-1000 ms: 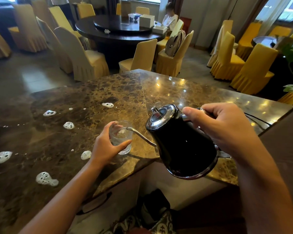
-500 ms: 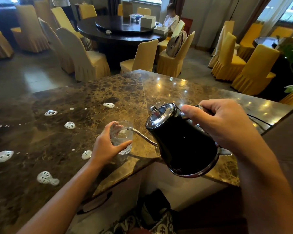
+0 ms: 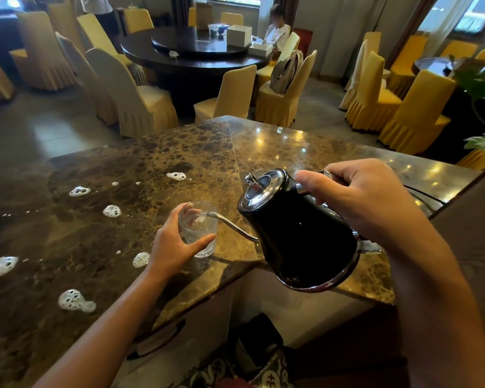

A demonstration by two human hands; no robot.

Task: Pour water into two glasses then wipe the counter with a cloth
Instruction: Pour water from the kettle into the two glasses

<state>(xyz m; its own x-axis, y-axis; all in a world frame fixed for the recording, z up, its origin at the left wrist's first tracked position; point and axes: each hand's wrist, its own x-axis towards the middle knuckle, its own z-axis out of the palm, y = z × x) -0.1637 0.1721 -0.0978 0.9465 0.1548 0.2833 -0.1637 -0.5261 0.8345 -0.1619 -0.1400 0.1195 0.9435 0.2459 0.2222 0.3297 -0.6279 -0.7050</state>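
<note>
A clear glass (image 3: 200,224) stands on the brown marble counter (image 3: 163,163) near its front edge, partly filled with water. My left hand (image 3: 174,247) is wrapped around the glass from the near side. My right hand (image 3: 359,200) grips the handle of a black gooseneck kettle (image 3: 300,233), which is tilted to the left. The kettle's thin metal spout (image 3: 230,224) reaches over the rim of the glass. I see only one glass, and no cloth is in view.
Several white foam blobs (image 3: 76,301) are scattered over the counter's left half. A dark cable (image 3: 423,191) lies on the counter behind my right hand. Beyond the counter stand yellow-covered chairs (image 3: 230,93), a round dark table (image 3: 196,51) and a seated person (image 3: 277,32).
The kettle and my right hand have risen slightly and tipped a little further toward the glass. My left hand and the glass stay in place.
</note>
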